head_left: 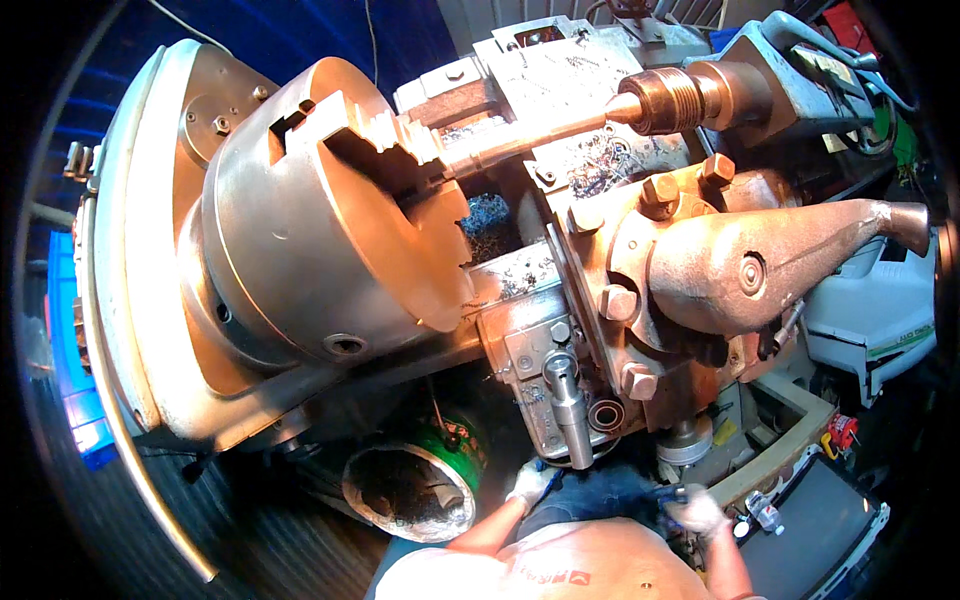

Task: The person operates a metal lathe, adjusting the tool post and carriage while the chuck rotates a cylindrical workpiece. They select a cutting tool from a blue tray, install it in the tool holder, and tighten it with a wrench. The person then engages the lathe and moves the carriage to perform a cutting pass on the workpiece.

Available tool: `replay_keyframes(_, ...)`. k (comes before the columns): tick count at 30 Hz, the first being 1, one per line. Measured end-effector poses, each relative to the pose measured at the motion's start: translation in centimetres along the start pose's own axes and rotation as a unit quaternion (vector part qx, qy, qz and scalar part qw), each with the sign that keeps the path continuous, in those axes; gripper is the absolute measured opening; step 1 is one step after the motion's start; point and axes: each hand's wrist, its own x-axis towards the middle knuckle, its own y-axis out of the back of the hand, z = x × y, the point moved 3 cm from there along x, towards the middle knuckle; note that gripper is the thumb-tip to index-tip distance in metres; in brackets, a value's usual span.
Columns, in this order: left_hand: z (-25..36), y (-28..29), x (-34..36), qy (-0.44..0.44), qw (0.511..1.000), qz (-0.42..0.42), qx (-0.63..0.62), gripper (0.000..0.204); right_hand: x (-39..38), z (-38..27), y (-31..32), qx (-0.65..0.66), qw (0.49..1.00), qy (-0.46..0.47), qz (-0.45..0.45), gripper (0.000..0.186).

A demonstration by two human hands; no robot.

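My left hand [531, 482], in a white glove, is closed beside the dark rim of a handwheel [592, 463] below the lathe's carriage; what its fingers hold is hidden. My right hand [698, 511], gloved too, is closed on something small and dark at the carriage's lower right, too blurred to name. Farther off, a large steel chuck [310, 215] grips one end of a metal shaft [530, 137]. The shaft's other end meets the pointed tailstock centre [628, 107]. A tool post [735, 265] with square-headed bolts stands in front of the shaft.
Metal chips [608, 165] lie on the carriage. A steel lever [568, 400] stands up from its front. At lower left is a bucket [410, 492] with dark contents. A white container [875, 310] is at right, above a dark tray [815, 530] holding a small bottle [766, 512].
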Motion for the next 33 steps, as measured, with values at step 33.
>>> replay_keyframes(33, -4.0, -3.9, 6.1, 0.028, 0.814, 0.065, -0.577, 0.025, 4.4, 0.6, 4.6, 0.089, 0.955, 0.035, 0.282, 0.021)
